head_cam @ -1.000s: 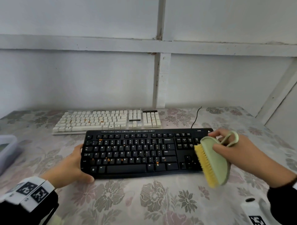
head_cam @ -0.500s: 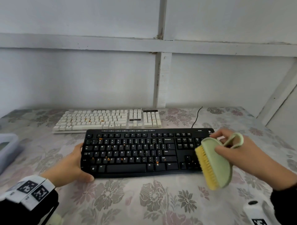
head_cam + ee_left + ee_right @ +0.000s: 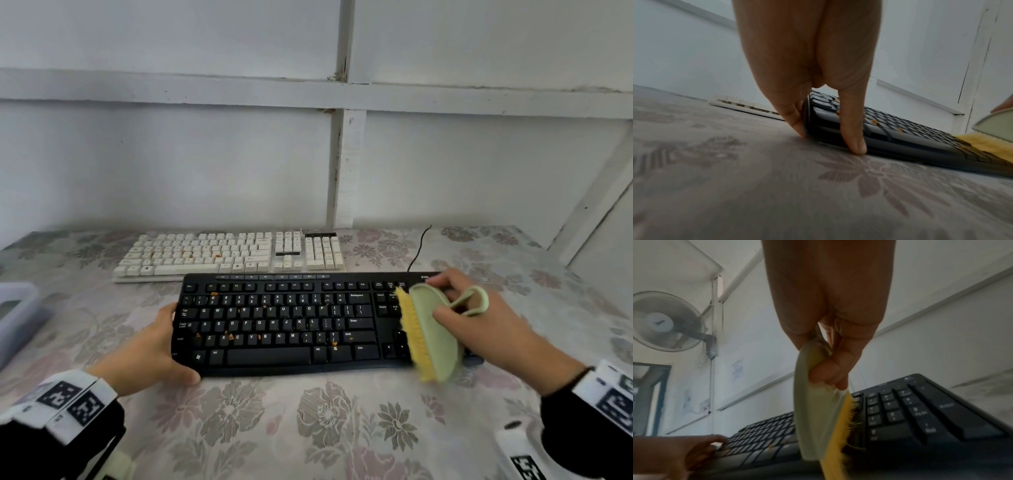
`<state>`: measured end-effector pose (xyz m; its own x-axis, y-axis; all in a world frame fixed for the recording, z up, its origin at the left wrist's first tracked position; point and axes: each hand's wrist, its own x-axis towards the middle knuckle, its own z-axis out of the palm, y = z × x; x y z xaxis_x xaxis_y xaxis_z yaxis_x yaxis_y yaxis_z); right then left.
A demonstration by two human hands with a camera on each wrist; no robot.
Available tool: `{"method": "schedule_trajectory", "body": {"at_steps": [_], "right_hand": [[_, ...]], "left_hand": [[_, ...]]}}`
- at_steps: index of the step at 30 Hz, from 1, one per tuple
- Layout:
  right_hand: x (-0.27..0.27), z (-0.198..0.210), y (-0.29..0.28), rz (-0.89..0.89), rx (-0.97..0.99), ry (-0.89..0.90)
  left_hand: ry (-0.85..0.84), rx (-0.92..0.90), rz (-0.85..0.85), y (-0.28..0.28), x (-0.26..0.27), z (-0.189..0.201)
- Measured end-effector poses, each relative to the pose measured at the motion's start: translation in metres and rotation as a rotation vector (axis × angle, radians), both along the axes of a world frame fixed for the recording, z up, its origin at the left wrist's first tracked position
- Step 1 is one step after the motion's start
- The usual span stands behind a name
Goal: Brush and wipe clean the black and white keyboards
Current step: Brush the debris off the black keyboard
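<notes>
While left hand (image 3: 150, 346) braces black keyboard (image 3: 291, 322) at centre frame, clamped on its left end, right hand (image 3: 479, 318) grips green brush (image 3: 433, 337), now shifted left and down onto arrow keys. Yellow bristles touching keys, centre right. Orange crumbs (image 3: 231, 336) unswept: brushing likely just starting. White keyboard (image 3: 229, 255) behind, untouched.

Black keyboard (image 3: 284, 322), orange specks; cream keyboard (image 3: 226, 253); green brush (image 3: 435, 339), yellow bristles; seemingly floral cloth (image 3: 308, 421).
</notes>
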<state>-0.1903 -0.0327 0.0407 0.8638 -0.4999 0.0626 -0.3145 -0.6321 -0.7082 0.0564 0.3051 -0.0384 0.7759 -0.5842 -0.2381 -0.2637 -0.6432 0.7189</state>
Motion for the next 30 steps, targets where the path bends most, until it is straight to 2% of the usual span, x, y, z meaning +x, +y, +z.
{"method": "schedule_trajectory", "body": {"at_steps": [3,10,16,19,25,30], "right_hand": [[-0.014,0.004,0.005,0.045,0.031,0.028],[0.016,0.032,-0.01,-0.113,0.008,-0.198],[0.003,0.003,0.002,-0.038,0.002,-0.036],[-0.008,0.005,0.006,-0.008,0.055,0.022],[0.019,0.025,-0.008,-0.113,0.001,-0.159],[0.012,0.007,-0.001,-0.076,-0.031,-0.059]], "left_hand": [[-0.006,0.02,0.003,-0.001,-0.001,0.001],[-0.017,0.029,0.015,-0.001,-0.003,0.003],[-0.025,0.028,0.005,0.0,-0.002,0.003],[-0.028,0.023,0.003,0.0,-0.003,0.002],[-0.033,0.023,-0.003,0.0,-0.003,0.003],[-0.033,0.014,-0.011,0.0,-0.002,0.003]]}}
